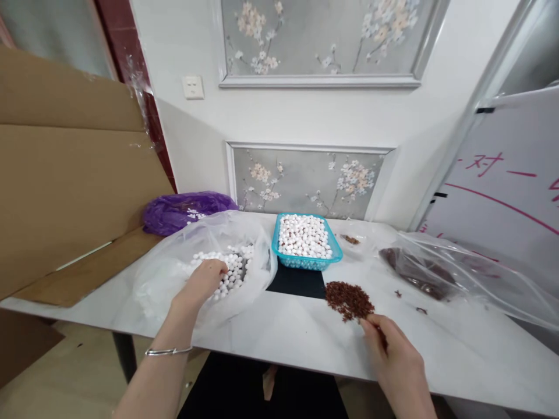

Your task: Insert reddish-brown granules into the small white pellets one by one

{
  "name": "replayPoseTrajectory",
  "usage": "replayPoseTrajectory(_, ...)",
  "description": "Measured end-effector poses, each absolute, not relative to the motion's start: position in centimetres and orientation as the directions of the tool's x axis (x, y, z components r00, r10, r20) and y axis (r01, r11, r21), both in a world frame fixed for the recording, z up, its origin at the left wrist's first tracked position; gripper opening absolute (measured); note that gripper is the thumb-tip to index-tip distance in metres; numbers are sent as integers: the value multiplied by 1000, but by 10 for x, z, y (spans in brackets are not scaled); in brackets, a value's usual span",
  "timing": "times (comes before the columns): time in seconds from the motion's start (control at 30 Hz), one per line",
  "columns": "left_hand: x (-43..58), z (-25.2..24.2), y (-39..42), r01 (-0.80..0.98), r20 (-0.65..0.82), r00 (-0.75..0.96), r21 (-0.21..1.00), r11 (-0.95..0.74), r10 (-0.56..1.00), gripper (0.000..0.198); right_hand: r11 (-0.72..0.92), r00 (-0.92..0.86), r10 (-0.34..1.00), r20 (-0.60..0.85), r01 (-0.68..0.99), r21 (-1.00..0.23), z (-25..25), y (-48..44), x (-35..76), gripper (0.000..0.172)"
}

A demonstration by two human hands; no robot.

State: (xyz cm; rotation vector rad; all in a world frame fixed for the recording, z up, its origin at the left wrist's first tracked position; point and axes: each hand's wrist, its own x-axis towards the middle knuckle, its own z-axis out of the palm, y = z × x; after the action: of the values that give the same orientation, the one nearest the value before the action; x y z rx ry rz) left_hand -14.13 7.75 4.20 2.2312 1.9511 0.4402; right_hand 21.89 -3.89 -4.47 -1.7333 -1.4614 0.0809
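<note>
My left hand reaches into a clear plastic bag of small white balls. Its fingers are curled down among the balls, and their tips are hidden. At the near edge of a heap of small reddish-brown pieces, my right hand is closed in a pinch, with some reddish-brown pieces showing between the fingers and palm. Behind and between the hands stands a blue plastic basket, filled with more white balls that have bits of brown among them.
A black flat piece lies under the basket's front. At the right is a clear bag with brown contents, and a few loose brown bits near it. A purple bag and a large cardboard box stand left, a wall behind.
</note>
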Motion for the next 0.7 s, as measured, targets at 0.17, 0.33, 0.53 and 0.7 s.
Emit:
replayPoseTrajectory(0.17,-143,35,80,943,121,68,316,-104,990,19,26,391,868,306,580,-814,-38,-42,206,24)
replayPoseTrajectory(0.33,-140,35,77,938,131,45,336,-87,990,16,191,249,920,303,391,-900,-30,-40,187,25)
replayPoseTrajectory(0.53,-123,57,60,907,251,0,407,-106,968,16,209,177,959,223,95,-973,-20,-41,169,28)
replayPoseTrajectory(0.7,-77,69,22,197,104,13,975,-105,994,20,192,126,974,186,-36,-981,-13,-43,155,20)
